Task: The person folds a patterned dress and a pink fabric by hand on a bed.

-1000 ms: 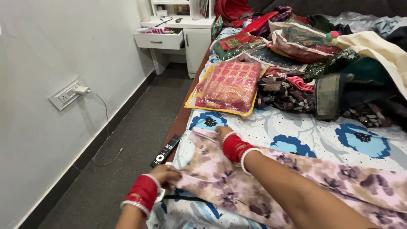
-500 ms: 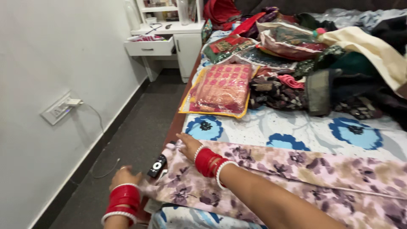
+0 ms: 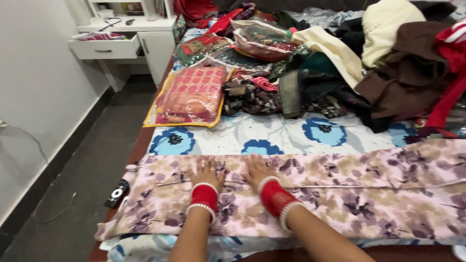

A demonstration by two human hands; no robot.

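- On the near edge of the bed, a long pink floral garment [image 3: 310,194] was spread out flat across the blue-flower bedsheet [image 3: 272,136], running from the left bed edge all the way off to the right.
- Left hand [image 3: 208,172] lay palm-down on the garment, fingers spread, gripping nothing, just pressing the cloth flat. It sat near the garment's left end, right on the thin seam line.
- Right hand [image 3: 256,171] was just beside it, also flat and open with nothing held. Looked to me like both palms were there to smooth the fabric and keep it from sliding, since it hung a bit over the bed edge.
- Both wrists had stacks of red bangles [image 3: 204,198] with white trim.
- Beyond the garment, further up the bed, was a clear zip pouch with red patterned fabric [image 3: 191,94] inside, lying flat, well apart from the hands.
- Behind and to the right of that pouch was a big messy heap of clothes [image 3: 369,63]: cream, brown, dark green and red, plus more packed pouches.
- Left of the garment's end, a black remote [image 3: 116,193] lay right by the bed edge.
- Room-wise: dark grey floor [image 3: 92,160], plain white wall [image 3: 39,97] on the left, and a white bedside cabinet [image 3: 131,43] with its drawer pulled open, far past the garment.
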